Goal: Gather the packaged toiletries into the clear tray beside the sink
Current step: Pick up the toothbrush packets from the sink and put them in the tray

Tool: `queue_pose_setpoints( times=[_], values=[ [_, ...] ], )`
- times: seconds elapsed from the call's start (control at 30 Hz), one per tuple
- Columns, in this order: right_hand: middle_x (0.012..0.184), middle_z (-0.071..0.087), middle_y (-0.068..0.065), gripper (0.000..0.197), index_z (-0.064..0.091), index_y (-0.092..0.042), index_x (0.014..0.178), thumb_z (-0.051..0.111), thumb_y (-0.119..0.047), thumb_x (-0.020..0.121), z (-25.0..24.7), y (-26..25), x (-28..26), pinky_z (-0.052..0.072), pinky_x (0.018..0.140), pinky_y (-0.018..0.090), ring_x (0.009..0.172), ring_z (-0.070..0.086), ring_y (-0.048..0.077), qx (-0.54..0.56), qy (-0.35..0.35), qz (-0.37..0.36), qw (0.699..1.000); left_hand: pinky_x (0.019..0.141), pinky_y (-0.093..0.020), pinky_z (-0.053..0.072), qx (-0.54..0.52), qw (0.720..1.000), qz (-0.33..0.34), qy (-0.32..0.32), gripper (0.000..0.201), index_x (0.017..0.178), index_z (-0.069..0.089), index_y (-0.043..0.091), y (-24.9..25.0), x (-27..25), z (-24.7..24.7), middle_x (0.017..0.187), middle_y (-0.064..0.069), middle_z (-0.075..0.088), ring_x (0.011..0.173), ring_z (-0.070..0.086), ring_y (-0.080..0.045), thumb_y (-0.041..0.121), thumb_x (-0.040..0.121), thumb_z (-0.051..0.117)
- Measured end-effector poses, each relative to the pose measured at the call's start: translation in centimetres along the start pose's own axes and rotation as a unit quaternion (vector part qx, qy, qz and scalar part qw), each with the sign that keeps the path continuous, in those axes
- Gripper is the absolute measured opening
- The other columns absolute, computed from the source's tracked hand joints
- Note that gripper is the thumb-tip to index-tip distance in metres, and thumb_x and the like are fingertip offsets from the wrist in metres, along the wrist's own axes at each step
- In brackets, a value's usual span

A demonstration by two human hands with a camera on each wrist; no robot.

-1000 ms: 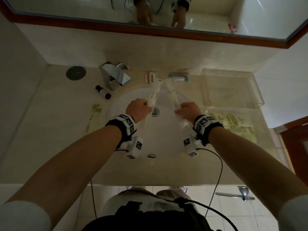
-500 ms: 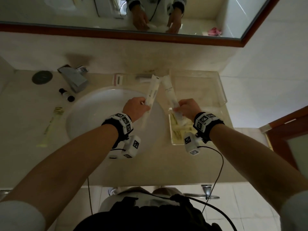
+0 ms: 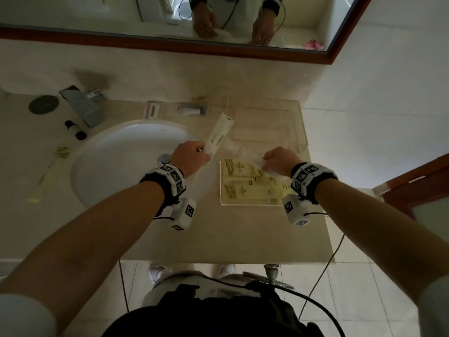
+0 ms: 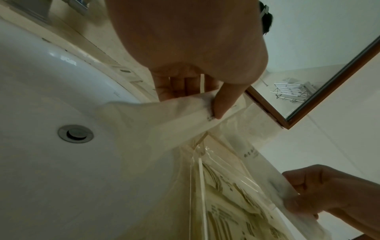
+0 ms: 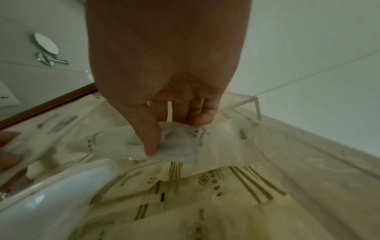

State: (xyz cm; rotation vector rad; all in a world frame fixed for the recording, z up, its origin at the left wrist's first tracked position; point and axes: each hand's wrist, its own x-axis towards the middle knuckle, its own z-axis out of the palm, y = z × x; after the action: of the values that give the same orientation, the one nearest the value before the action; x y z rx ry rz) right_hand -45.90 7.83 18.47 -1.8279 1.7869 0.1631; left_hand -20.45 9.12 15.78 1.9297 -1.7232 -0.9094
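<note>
My left hand (image 3: 201,152) pinches the lower end of a long white packet (image 3: 220,133) over the right rim of the sink (image 3: 102,152); the packet points up and away. In the left wrist view the thumb (image 4: 224,100) presses that packet (image 4: 164,116) against the fingers. My right hand (image 3: 264,164) pinches a translucent white packet (image 3: 239,150), held low and slanted over the near clear tray (image 3: 222,203), which holds yellow packets (image 3: 243,190). The right wrist view shows the thumb (image 5: 150,138) on this packet (image 5: 180,146), above the yellow packets (image 5: 205,194).
A second, deeper clear tray (image 3: 301,132) stands behind the near one. A faucet (image 3: 82,105), a small dark-capped bottle (image 3: 75,130) and a yellow packet (image 3: 54,164) lie left of the basin. Two small packets (image 3: 153,109) sit at the back wall. A door (image 3: 418,186) is right.
Both hands have carried their packets rightward, from above the basin to the sink's right rim and the trays. The right packet has dropped from upright to a low slant over the near tray.
</note>
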Motion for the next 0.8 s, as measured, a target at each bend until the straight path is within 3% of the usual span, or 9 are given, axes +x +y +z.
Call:
queue_pose_setpoints(
  times=[0.13, 0.23, 0.43, 0.53, 0.63, 0.8],
  values=[
    [0.091, 0.068, 0.005, 0.017, 0.071, -0.013, 0.09, 0.059, -0.021, 0.082, 0.7, 0.5, -0.7, 0.051, 0.076, 0.031, 0.09, 0.062, 0.025, -0.063, -0.036, -0.022, 0.997, 0.069, -0.038, 0.052, 0.005, 1.0, 0.014, -0.009, 0.015, 0.084, 0.069, 0.008, 0.5, 0.2, 0.0, 0.081, -0.013, 0.07, 0.078, 0.065, -0.032, 0.022, 0.079, 0.068],
    [0.087, 0.065, 0.006, 0.018, 0.071, -0.01, 0.089, 0.055, -0.016, 0.081, 1.1, 0.4, -1.1, 0.042, 0.065, 0.026, 0.083, 0.059, 0.023, -0.111, -0.067, -0.038, 0.991, 0.068, -0.037, 0.052, 0.01, 1.0, 0.024, -0.015, 0.015, 0.083, 0.069, 0.008, 0.9, 0.3, 0.1, 0.079, -0.013, 0.07, 0.074, 0.064, -0.029, 0.023, 0.078, 0.069],
    [0.095, 0.066, 0.008, 0.026, 0.07, -0.006, 0.092, 0.051, -0.021, 0.084, 2.3, 1.3, -1.3, 0.05, 0.073, 0.031, 0.088, 0.062, 0.027, -0.184, -0.116, -0.051, 0.975, 0.062, -0.031, 0.045, 0.036, 0.998, 0.044, -0.041, 0.014, 0.081, 0.07, 0.01, 1.0, 0.3, 1.2, 0.073, -0.011, 0.066, 0.068, 0.059, -0.025, 0.024, 0.078, 0.071],
    [0.092, 0.066, 0.008, 0.025, 0.069, -0.006, 0.09, 0.05, -0.021, 0.085, 3.1, 2.0, -1.2, 0.048, 0.068, 0.029, 0.083, 0.062, 0.026, -0.206, -0.118, -0.056, 0.97, 0.062, -0.032, 0.045, 0.049, 0.996, 0.053, -0.049, 0.014, 0.081, 0.071, 0.012, 1.3, 0.3, 1.8, 0.073, -0.01, 0.066, 0.067, 0.059, -0.025, 0.025, 0.077, 0.071],
    [0.083, 0.066, 0.004, 0.026, 0.066, -0.01, 0.081, 0.053, -0.032, 0.085, 3.7, 2.7, -1.0, 0.044, 0.062, 0.027, 0.07, 0.058, 0.019, -0.189, -0.099, -0.037, 0.976, 0.063, -0.031, 0.047, 0.06, 0.994, 0.065, -0.058, 0.013, 0.081, 0.071, 0.014, 1.8, 0.2, 2.4, 0.07, -0.006, 0.064, 0.066, 0.059, -0.023, 0.027, 0.078, 0.07],
    [0.075, 0.061, 0.001, 0.032, 0.051, -0.018, 0.063, 0.053, -0.038, 0.087, 4.6, 3.9, -1.1, 0.035, 0.052, 0.024, 0.061, 0.05, 0.014, -0.169, -0.1, -0.026, 0.98, 0.062, -0.03, 0.049, 0.078, 0.991, 0.084, -0.068, 0.009, 0.07, 0.063, 0.029, 2.6, 0.2, 3.3, 0.064, -0.001, 0.062, 0.064, 0.059, -0.022, 0.032, 0.076, 0.07]
  ],
)
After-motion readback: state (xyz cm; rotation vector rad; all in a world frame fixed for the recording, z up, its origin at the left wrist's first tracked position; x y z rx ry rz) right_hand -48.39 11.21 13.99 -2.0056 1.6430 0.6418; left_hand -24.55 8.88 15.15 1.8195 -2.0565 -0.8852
